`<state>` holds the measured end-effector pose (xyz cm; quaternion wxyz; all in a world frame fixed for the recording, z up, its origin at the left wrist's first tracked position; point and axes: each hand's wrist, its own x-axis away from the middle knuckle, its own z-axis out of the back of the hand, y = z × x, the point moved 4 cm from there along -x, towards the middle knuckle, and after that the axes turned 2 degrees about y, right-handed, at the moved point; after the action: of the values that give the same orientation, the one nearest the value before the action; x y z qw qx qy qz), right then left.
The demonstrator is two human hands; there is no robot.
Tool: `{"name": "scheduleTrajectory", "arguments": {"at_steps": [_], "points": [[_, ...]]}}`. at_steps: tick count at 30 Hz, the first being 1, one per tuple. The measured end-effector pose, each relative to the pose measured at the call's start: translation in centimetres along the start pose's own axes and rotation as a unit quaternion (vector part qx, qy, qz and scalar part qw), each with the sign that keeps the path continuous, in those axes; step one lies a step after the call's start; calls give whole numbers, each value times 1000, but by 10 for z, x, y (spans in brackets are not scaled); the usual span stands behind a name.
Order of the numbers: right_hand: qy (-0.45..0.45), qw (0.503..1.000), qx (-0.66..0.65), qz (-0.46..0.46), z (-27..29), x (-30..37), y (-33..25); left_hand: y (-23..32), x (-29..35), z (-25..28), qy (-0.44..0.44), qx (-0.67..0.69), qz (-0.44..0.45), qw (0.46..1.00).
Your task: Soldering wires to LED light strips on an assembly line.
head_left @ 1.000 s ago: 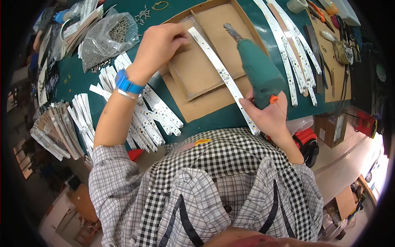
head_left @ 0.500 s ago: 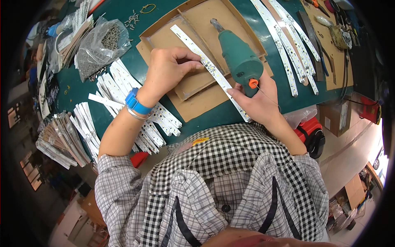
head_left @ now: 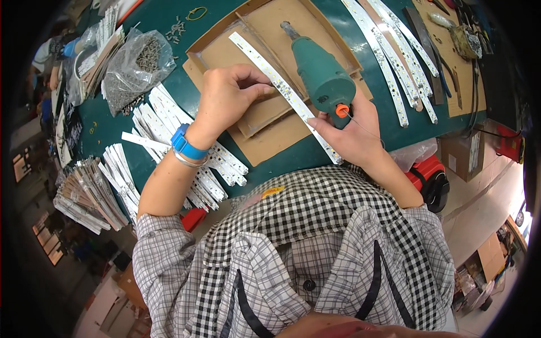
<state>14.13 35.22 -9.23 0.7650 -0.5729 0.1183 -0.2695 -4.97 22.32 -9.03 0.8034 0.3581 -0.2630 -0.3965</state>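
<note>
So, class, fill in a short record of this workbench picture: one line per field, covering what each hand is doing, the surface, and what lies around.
Left hand: left hand pinches a long white light strip lying on a cardboard tray
Right hand: right hand grips a green power screwdriver, tip pointing away from the person
Wrist: blue wristband
Surface: green table
Left of tray: clear bag of screws; pile of short white strips
Right of tray: more long strips
</note>
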Motion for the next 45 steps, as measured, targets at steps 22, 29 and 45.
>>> {"name": "scheduleTrajectory", "arguments": {"at_steps": [22,29,45], "points": [[0,1000,-1,17,-2,-2,1,-3,2,-7,22,36,-25,999],[-7,1000,-11,27,-2,-3,4,2,7,-9,67,-39,-129,989],[-17,972,-232,-29,48,15,1,9,9,-6,100,-27,-122,987]]}}
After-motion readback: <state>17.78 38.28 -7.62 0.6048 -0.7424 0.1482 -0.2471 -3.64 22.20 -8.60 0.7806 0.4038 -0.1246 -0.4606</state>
